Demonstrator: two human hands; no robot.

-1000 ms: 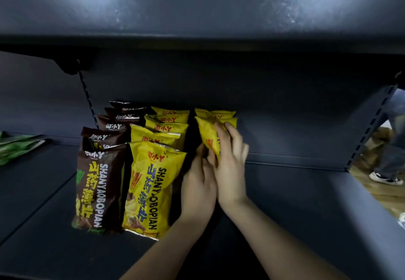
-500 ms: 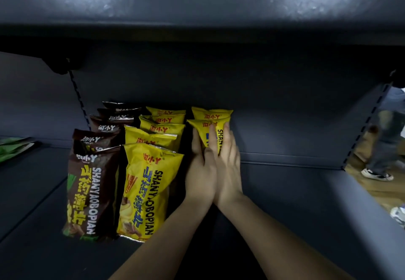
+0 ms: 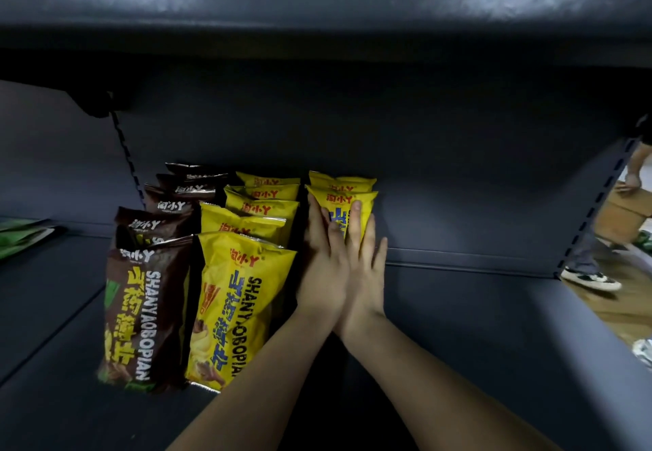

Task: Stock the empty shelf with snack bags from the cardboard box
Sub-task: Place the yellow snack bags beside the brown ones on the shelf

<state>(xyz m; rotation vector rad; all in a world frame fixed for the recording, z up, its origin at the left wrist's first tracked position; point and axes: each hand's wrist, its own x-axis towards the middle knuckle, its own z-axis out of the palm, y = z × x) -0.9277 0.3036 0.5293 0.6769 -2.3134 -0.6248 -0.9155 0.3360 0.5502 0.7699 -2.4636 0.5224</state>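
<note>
The front yellow crinkly snack bag (image 3: 340,203) of the third row stands upright near the back of the dark grey metal shelf (image 3: 476,327), with one more yellow bag (image 3: 341,181) just behind it. The left hand (image 3: 323,274) and the right hand (image 3: 363,267) lie side by side with straight fingers, pressing flat on the front of that bag, not gripping it.

To the left stand a row of yellow bags (image 3: 240,302) and a row of brown bags (image 3: 141,309), both filled from back to front. So two rows look done and the third has only just begun. Most of the shelf to the right is bare, so many bags are probably left to place. The cardboard box is not in view.
</note>
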